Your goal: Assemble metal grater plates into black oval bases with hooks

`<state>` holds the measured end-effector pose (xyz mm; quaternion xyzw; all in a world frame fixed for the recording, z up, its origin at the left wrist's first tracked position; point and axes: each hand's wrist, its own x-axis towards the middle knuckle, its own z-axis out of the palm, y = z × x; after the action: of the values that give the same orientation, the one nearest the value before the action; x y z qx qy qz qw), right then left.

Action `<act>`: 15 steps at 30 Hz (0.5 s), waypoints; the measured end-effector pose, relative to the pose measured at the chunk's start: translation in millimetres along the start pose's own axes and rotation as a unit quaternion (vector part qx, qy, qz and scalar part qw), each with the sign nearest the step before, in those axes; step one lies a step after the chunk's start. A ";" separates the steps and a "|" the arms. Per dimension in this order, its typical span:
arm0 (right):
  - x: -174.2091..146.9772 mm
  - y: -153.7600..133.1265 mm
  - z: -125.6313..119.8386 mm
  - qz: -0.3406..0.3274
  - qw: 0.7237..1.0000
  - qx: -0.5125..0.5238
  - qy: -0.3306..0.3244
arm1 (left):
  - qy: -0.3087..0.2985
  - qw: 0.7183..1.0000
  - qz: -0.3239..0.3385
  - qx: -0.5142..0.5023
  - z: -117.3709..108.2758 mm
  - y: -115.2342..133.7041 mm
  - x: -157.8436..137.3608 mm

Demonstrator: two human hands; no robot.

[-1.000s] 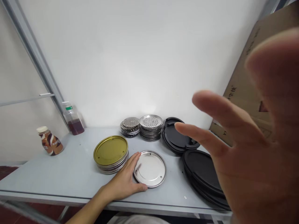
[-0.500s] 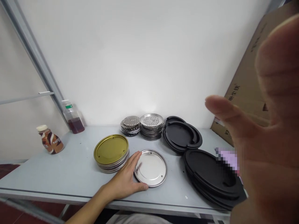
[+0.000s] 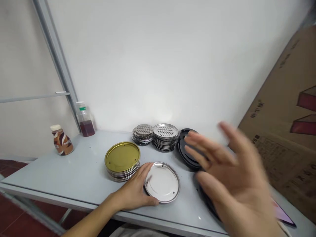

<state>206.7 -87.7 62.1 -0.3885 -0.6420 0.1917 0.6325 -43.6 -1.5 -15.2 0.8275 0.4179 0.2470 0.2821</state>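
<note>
A round silver metal lid (image 3: 163, 183) with small holes near its rim lies on the grey table. My left hand (image 3: 135, 192) grips its left edge, thumb at the near side and fingers at the far side. Just left of that hand stands a stack of metal lids with a gold one (image 3: 122, 157) on top. My right hand (image 3: 239, 177) is raised over the right side of the table, blurred, fingers spread and holding nothing. Behind it, black round plates (image 3: 184, 153) are partly hidden.
Stacks of perforated metal discs (image 3: 165, 132) stand near the wall. A brown-labelled bottle (image 3: 63, 141) and a clear bottle of dark red liquid (image 3: 87, 127) are at the left. A large cardboard box (image 3: 276, 131) leans at the right, near a flat screen device (image 3: 283, 215).
My right hand has moved from close to the camera at the right edge down and left, in front of the black plates. The view has shifted slightly; my left hand keeps the lid.
</note>
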 end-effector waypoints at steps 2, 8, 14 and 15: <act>19.0 19.7 19.0 0.056 0.998 -0.032 -0.016 | 0.002 1.000 0.008 -0.010 -0.4 -1.2 0.9; 1.8 117.8 28.4 0.100 0.957 -0.258 -0.090 | -0.008 1.000 -0.016 -0.008 -3.0 -1.1 1.7; -1.8 124.3 24.3 0.084 0.953 -0.275 -0.094 | -0.005 1.000 0.001 -0.008 -1.7 -3.5 0.9; -1.1 122.6 24.7 0.084 0.954 -0.271 -0.097 | -0.004 1.000 0.003 -0.005 -1.3 -4.0 0.8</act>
<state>214.3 -5.9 -32.2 -0.5774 -0.6929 0.0997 0.4201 -46.2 1.4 -16.8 0.8284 0.4126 0.2469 0.2874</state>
